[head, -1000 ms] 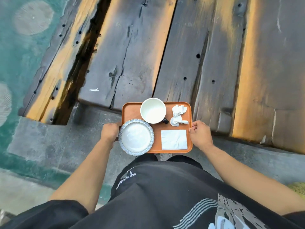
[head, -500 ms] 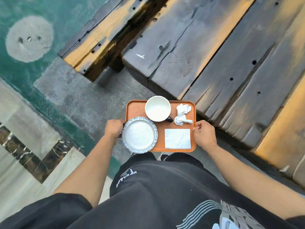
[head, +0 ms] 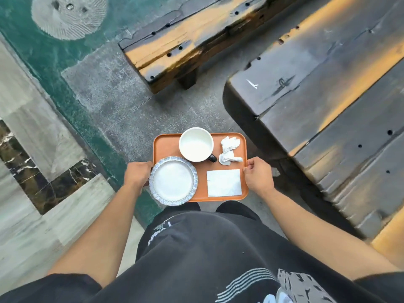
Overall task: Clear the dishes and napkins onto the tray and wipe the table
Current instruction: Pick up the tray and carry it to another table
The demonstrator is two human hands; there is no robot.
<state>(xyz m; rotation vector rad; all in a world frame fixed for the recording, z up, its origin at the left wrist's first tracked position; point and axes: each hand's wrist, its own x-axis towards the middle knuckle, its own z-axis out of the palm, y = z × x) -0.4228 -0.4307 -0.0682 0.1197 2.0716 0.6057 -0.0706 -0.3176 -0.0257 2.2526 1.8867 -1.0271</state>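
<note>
Step in hand, as judged: clearing looks done and you are carrying the loaded tray [head: 166, 147] off the table [head: 328, 88]; the wiping remains. Next move calls for a level set-down somewhere stable, then a free hand and a cloth. No cloth is in view.

Left side: your left hand [head: 137, 174] is closed on the tray's left edge, fingers curled under; the thumb is partly hidden behind the plate, so the exact grip is uncertain.

On the tray, left to right: plate [head: 173, 181] at the near left corner, overhanging both the left and near edges, which I judge to be a slip risk if you tilt. White mug [head: 196, 144] at the far edge, centre, upright and apparently empty, with its dark handle pointing toward the right. Flat folded napkin [head: 224, 183] at the near right corner. Two crumpled napkins [head: 229, 150] at the far right corner, loose.

Right side: your right hand [head: 258, 176] is clamped on the tray's right edge, thumb on top of the rim.

Tray is held in the air over the floor, beside the table's near corner, not touching it. A small white scrap [head: 253, 84] lies on the table near that corner.
</note>
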